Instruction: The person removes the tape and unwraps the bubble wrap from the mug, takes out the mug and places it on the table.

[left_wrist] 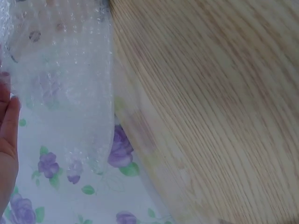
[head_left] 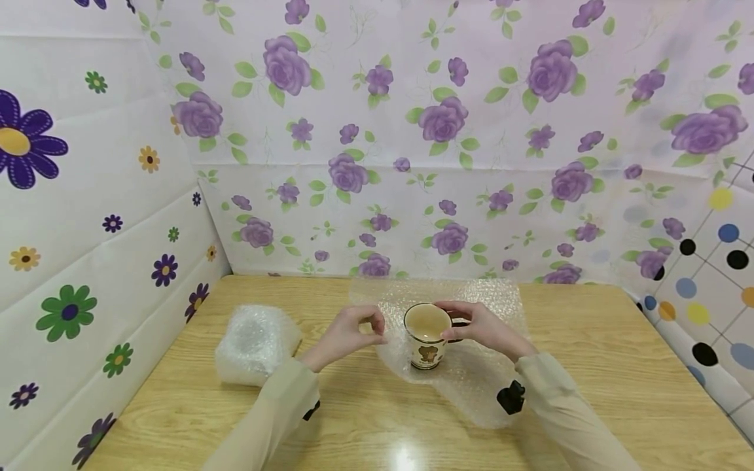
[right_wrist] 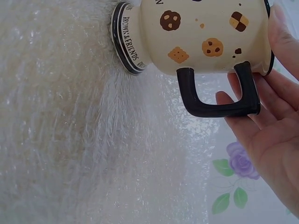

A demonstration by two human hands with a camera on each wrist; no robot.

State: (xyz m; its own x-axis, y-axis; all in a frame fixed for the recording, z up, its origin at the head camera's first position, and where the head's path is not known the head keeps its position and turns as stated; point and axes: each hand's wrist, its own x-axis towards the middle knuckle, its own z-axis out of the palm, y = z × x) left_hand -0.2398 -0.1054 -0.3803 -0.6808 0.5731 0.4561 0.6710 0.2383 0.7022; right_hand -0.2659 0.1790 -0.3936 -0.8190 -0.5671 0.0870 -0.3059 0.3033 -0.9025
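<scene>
A cream mug (head_left: 425, 340) with a dark rim, a black handle (right_wrist: 217, 109) and a brown bear picture stands upright on a sheet of bubble wrap (head_left: 471, 383). My right hand (head_left: 480, 325) grips the mug near its rim on the handle side, thumb at the front. Cookie prints and lettering round the base show in the right wrist view. Left of the mug, my left hand (head_left: 352, 332) pinches the sheet's left edge between thumb and fingers. In the left wrist view, the raised bubble wrap (left_wrist: 70, 93) spreads from these fingers (left_wrist: 10, 119).
A bubble-wrapped bundle (head_left: 256, 343) sits on the left of the wooden table (head_left: 589, 366). Flower-printed cloth (head_left: 377, 131) covers the wall right behind the table, with more patterned sheets at both sides.
</scene>
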